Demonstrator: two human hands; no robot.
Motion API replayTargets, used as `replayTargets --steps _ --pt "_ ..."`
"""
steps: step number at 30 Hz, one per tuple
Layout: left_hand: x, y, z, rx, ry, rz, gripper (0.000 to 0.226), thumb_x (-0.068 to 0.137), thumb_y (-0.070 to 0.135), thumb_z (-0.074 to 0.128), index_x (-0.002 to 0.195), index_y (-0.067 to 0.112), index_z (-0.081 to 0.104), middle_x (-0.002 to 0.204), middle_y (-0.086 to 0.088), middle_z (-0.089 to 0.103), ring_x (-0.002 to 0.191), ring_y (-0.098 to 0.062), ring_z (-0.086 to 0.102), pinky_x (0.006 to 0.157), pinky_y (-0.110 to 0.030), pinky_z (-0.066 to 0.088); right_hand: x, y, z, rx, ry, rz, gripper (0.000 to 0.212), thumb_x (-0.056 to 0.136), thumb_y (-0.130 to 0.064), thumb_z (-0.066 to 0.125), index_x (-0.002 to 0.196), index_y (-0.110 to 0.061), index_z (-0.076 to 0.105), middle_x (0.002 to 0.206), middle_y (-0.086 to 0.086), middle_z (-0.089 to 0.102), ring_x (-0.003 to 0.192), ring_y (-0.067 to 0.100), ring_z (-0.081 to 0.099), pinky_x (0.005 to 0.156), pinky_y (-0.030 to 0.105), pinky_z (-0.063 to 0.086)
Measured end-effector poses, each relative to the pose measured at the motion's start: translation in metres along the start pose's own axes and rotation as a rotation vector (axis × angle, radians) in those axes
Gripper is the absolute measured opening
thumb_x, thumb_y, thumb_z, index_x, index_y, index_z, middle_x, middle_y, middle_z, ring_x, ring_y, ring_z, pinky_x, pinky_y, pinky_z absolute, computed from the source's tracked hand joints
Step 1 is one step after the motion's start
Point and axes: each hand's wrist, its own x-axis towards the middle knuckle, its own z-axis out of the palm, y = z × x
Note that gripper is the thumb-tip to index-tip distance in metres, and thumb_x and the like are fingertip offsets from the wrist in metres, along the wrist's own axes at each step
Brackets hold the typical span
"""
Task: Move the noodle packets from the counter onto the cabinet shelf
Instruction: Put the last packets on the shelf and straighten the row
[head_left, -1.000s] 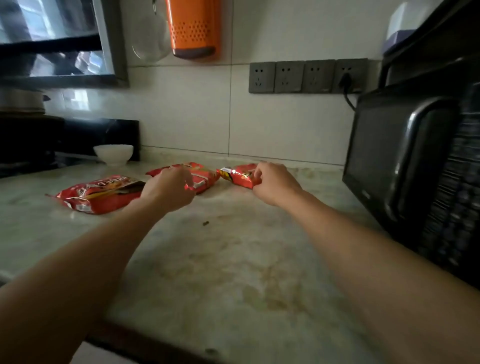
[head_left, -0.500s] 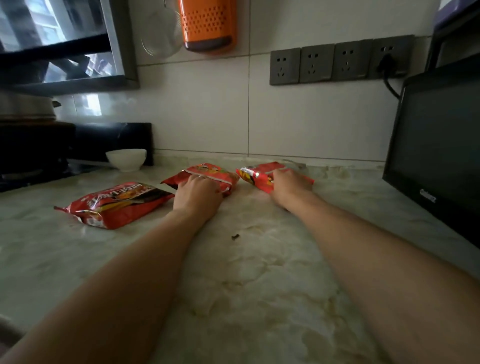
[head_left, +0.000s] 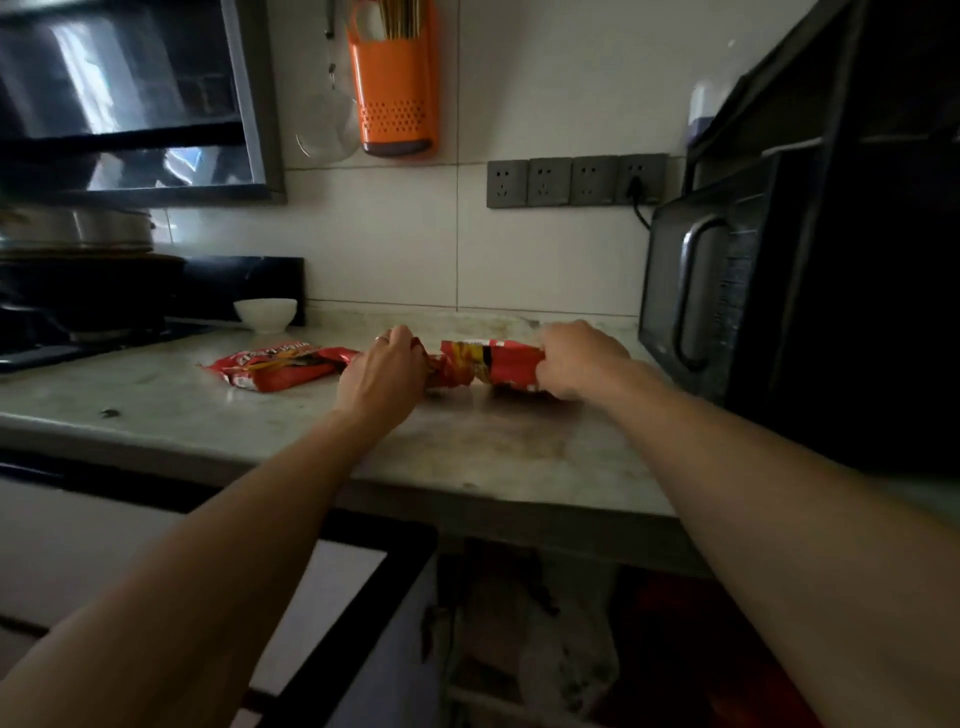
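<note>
Three red noodle packets are on the marble counter (head_left: 493, 447). My left hand (head_left: 382, 371) grips the middle packet (head_left: 447, 371), most of it hidden behind the hand. My right hand (head_left: 579, 361) is closed on the right packet (head_left: 496, 361), held just above the counter surface. The third packet (head_left: 275, 364) lies flat and untouched to the left of my left hand. Below the counter edge an open cabinet (head_left: 545, 649) shows a dim interior with blurred contents; its shelf is hard to make out.
A black microwave (head_left: 727, 291) stands at the right, close to my right hand. A white bowl (head_left: 265, 313) sits at the back left beside the stove and pots (head_left: 78, 291). An orange utensil holder (head_left: 395, 88) and a socket strip (head_left: 576, 181) are on the tiled wall.
The view has pulled back and down, so the counter's front edge and the cabinet below now show. Both hands have closed on their packets and drawn them nearer the edge.
</note>
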Motion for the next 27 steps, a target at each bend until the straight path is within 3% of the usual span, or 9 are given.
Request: replayTargets --steps 5,8,10,13,15,18,20,24,27 --pt "-0.074 0.046 -0.075 -0.191 0.087 -0.01 0.028 0.103 0.033 0.03 0.098 0.01 0.046 0.088 -0.012 0.062 0.078 -0.034 0.061 0.068 -0.043 0.05 -0.122 0.008 -0.054 0.209 0.19 0.044 0.023 0.09 -0.027 0.05 0.109 -0.015 0.056 0.103 0.008 0.062 0.087 0.027 0.061 0.074 0.04 0.055" --pt "-0.117 0.08 -0.119 -0.313 0.177 0.032 0.024 0.104 0.032 0.031 0.096 0.011 0.041 0.082 -0.008 0.056 0.07 -0.03 0.053 0.062 -0.04 0.04 -0.19 0.015 -0.08 0.383 0.321 0.083 0.021 0.089 -0.029 0.053 0.099 -0.012 0.06 0.092 0.006 0.064 0.079 0.023 0.063 0.071 0.041 0.058" --pt "-0.148 0.102 -0.147 -0.417 0.264 0.038 0.026 0.104 0.033 0.032 0.1 0.009 0.042 0.079 -0.002 0.053 0.068 -0.026 0.052 0.061 -0.038 0.04 -0.234 0.022 -0.092 0.571 0.426 0.112 0.019 0.089 -0.028 0.056 0.094 -0.011 0.061 0.085 0.003 0.065 0.072 0.016 0.064 0.061 0.033 0.058" --pt "-0.189 0.13 -0.177 -0.617 0.334 -0.07 0.029 0.104 0.034 0.033 0.1 0.008 0.044 0.072 0.007 0.046 0.064 -0.016 0.047 0.06 -0.035 0.034 -0.3 0.033 -0.103 0.828 0.563 0.157 0.013 0.092 -0.028 0.058 0.094 -0.015 0.058 0.077 -0.005 0.063 0.059 0.002 0.062 0.044 0.009 0.044" --pt "-0.218 0.143 -0.182 -0.758 0.317 -0.195 0.027 0.104 0.033 0.033 0.099 0.009 0.044 0.075 0.007 0.047 0.066 -0.007 0.044 0.061 -0.031 0.028 -0.337 0.043 -0.104 1.022 0.592 0.217 0.014 0.093 -0.03 0.057 0.094 -0.015 0.055 0.073 -0.004 0.062 0.052 0.002 0.062 0.045 0.012 0.044" --pt "-0.27 0.154 -0.168 -0.944 0.211 -0.444 0.033 0.104 0.037 0.032 0.107 0.008 0.046 0.087 0.003 0.051 0.08 -0.014 0.051 0.07 -0.029 0.034 -0.389 0.064 -0.088 1.274 0.557 0.361 0.014 0.093 -0.03 0.056 0.087 -0.018 0.052 0.069 -0.001 0.06 0.059 0.016 0.063 0.057 0.029 0.05" --pt "-0.301 0.158 -0.146 -1.06 0.114 -0.655 0.038 0.104 0.038 0.032 0.113 0.005 0.049 0.1 -0.004 0.055 0.089 -0.019 0.054 0.076 -0.031 0.038 -0.418 0.079 -0.067 1.419 0.498 0.521 0.015 0.094 -0.03 0.056 0.088 -0.016 0.055 0.069 0.001 0.062 0.061 0.019 0.063 0.062 0.032 0.052" --pt "-0.358 0.171 -0.088 -1.364 -0.164 -1.067 0.04 0.105 0.028 0.037 0.128 -0.002 0.05 0.107 -0.013 0.057 0.089 -0.025 0.058 0.077 -0.034 0.046 -0.464 0.107 -0.011 1.659 0.387 0.871 0.026 0.087 -0.036 0.068 0.102 -0.015 0.069 0.077 0.008 0.075 0.074 0.028 0.072 0.066 0.039 0.058" --pt "-0.394 0.179 -0.048 -1.448 -0.317 -1.207 0.037 0.1 0.018 0.049 0.132 -0.001 0.05 0.113 -0.014 0.061 0.089 -0.026 0.059 0.077 -0.038 0.05 -0.487 0.123 0.026 1.758 0.368 1.052 0.031 0.088 -0.045 0.066 0.103 -0.019 0.065 0.084 0.011 0.072 0.078 0.028 0.068 0.062 0.037 0.054"
